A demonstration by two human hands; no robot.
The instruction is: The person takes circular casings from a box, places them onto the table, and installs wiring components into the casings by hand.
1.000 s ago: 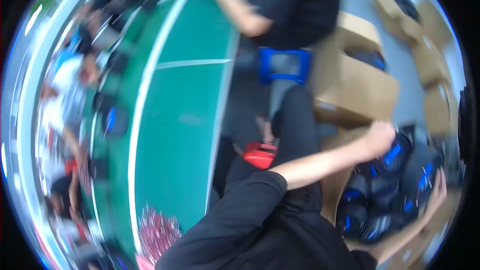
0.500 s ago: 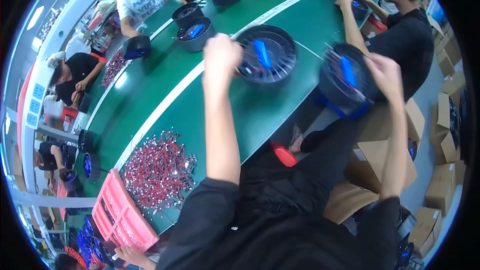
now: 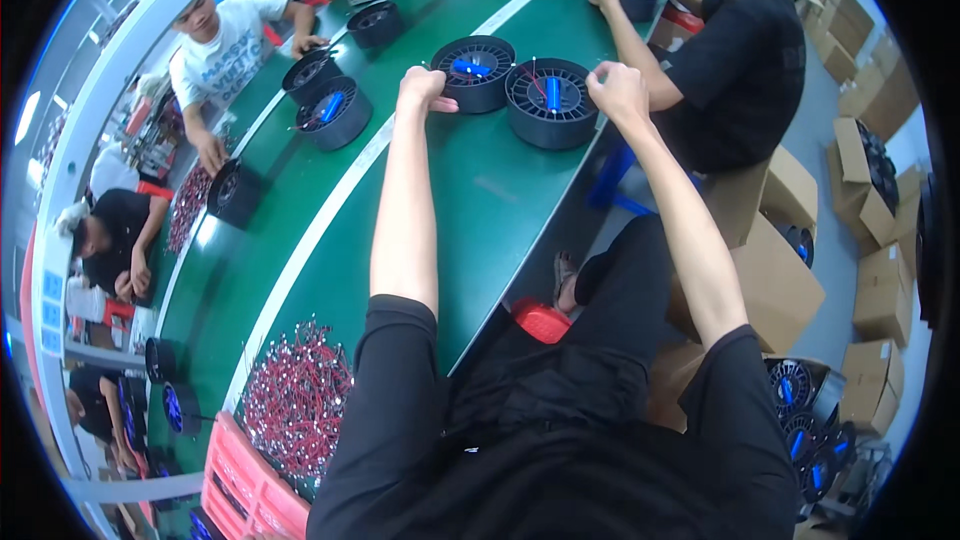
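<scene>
Two round black fan housings with slatted faces stand side by side on the green table, each with a blue cylinder and thin wires on top. My left hand (image 3: 424,90) is by the near-left rim of the left fan housing (image 3: 480,97). Its fingers are curled and the thumb points toward the housing; what they hold, if anything, is hidden. My right hand (image 3: 620,93) is closed at the right rim of the right fan housing (image 3: 550,128), near the table's edge.
A pile of red wires with white connectors (image 3: 297,395) lies beside a pink plastic basket (image 3: 250,485) at the lower left. More fan housings (image 3: 337,118) sit across the green table (image 3: 480,200). Co-workers sit around it. Cardboard boxes (image 3: 775,275) stand at my right.
The right fan housing has come from beyond the table's edge onto the table beside the left one, with my right hand moving left. The whole view has shifted.
</scene>
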